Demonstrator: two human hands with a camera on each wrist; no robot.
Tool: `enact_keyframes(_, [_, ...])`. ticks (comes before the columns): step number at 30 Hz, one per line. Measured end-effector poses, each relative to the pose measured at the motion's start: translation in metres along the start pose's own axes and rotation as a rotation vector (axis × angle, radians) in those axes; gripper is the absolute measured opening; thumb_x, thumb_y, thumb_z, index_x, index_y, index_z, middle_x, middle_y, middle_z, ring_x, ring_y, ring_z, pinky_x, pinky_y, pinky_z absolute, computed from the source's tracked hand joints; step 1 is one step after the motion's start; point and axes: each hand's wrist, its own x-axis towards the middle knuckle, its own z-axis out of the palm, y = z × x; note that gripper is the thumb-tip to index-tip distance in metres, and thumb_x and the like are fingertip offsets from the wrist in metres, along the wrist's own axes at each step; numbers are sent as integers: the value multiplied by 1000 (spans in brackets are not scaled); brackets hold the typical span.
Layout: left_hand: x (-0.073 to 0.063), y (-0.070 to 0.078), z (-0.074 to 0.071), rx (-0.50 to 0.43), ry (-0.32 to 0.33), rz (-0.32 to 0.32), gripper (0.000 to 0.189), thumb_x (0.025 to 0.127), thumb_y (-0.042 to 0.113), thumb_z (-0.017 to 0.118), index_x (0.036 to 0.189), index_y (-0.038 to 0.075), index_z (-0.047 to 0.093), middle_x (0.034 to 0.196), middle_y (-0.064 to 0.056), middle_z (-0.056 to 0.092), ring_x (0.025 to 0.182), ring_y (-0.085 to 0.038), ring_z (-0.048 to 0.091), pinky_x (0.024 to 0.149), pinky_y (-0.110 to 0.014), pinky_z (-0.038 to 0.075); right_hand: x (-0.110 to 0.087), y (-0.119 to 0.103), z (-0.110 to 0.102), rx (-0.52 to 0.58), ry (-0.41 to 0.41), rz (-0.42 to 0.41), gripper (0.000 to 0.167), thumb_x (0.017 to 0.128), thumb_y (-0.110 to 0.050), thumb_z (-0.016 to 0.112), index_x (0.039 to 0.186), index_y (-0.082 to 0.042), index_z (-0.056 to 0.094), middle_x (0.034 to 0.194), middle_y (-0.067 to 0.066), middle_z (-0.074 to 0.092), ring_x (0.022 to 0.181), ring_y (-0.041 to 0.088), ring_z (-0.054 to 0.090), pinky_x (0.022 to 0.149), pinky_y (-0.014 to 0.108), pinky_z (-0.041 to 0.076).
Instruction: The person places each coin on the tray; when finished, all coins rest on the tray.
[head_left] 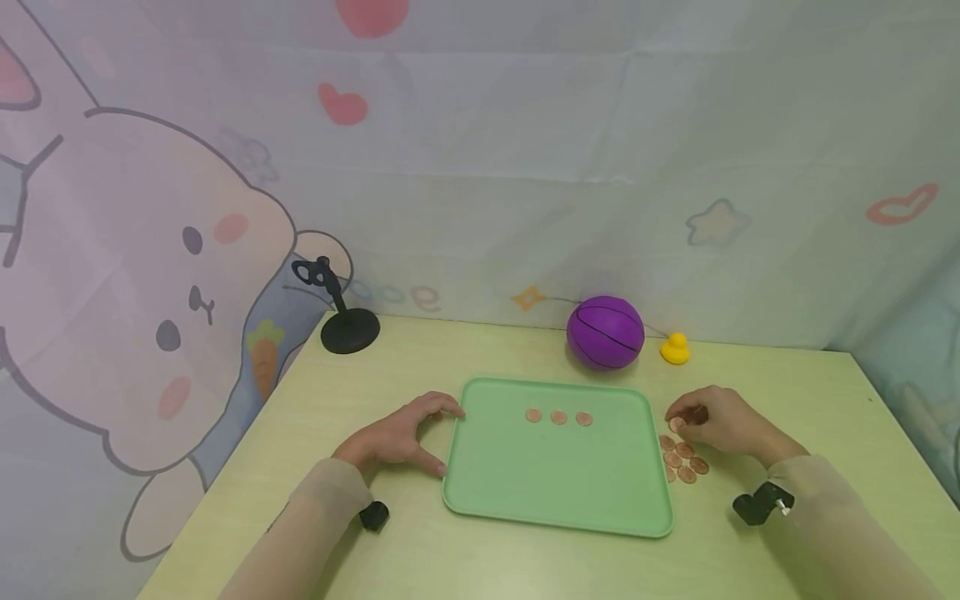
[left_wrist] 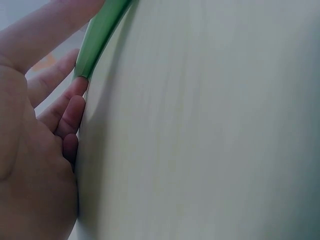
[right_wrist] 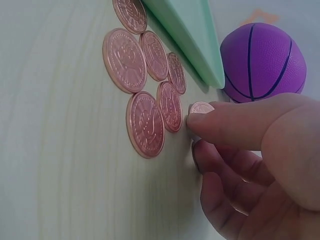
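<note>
A light green tray (head_left: 555, 475) lies on the table, with a row of three copper coins (head_left: 558, 417) near its far edge. My left hand (head_left: 401, 432) is at the tray's left side, thumb and fingers spread and touching the rim; the left wrist view shows fingertips against the green edge (left_wrist: 97, 42). Off the tray's right side, my right hand (head_left: 723, 423) pinches a copper coin (right_wrist: 202, 107) between thumb and finger. Just nearer than that hand lies a cluster of several loose copper coins (right_wrist: 145, 125), flat on the table.
Behind the tray sits a purple ball (head_left: 605, 332) with black lines, and a yellow rubber duck (head_left: 675, 349) is to its right. A black stand (head_left: 350, 331) occupies the far left corner. A printed cloth (head_left: 480, 167) hangs behind the table.
</note>
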Motion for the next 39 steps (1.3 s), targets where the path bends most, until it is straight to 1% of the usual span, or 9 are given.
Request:
enact_keyframes(9, [-1,-1,0,-5,-2,-13,81,70,25,100,139,22,58,152,3,45,139,-23,42,122,-50,31,-1,-3,-2,18,-8,3,13,91,-6,78,103,-9,81,92,-4,75,74,7,57,67,23,51])
enact_keyframes(13, [-1,0,0,-7,-4,-16,81,70,25,100,139,22,57,152,3,45,139,-24,42,122,-51,30,-1,-2,-2,24,-18,13,14,91,-7,78,105,-9,81,95,-3,76,78,9,60,69,24,53])
enact_keyframes(19, [-2,1,0,-5,-4,-17,81,70,25,100,139,21,58,152,3,44,140,-24,42,123,-51,30,-2,-1,-3,34,-15,4,19,91,-4,75,108,-7,81,101,2,78,81,10,65,71,24,57])
enact_keyframes(23, [-2,1,0,-4,-1,-15,81,70,25,100,139,21,57,152,3,44,139,-24,42,122,-51,31,-4,-1,-5,19,-15,-1,17,92,-5,77,109,-5,81,103,6,78,81,11,65,71,24,56])
enact_keyframes(29, [-2,2,-1,8,-4,-13,82,70,25,99,140,22,57,152,3,44,138,-23,42,122,-49,31,-6,-3,-6,8,-13,-10,19,91,-6,80,110,-1,80,107,11,78,85,17,69,73,25,58])
enact_keyframes(33, [-2,3,-1,21,-1,-6,82,71,27,99,141,21,57,152,2,44,139,-24,42,122,-49,32,-6,-3,-8,-2,-10,-19,21,89,-3,82,110,0,80,105,11,78,84,18,70,72,24,59])
enact_keyframes(39, [-2,3,-1,20,-4,21,82,71,26,99,140,18,57,152,1,45,141,-23,41,122,-46,32,-7,-1,-8,-33,-6,-33,23,85,1,84,108,-2,80,103,8,78,82,14,70,73,24,59])
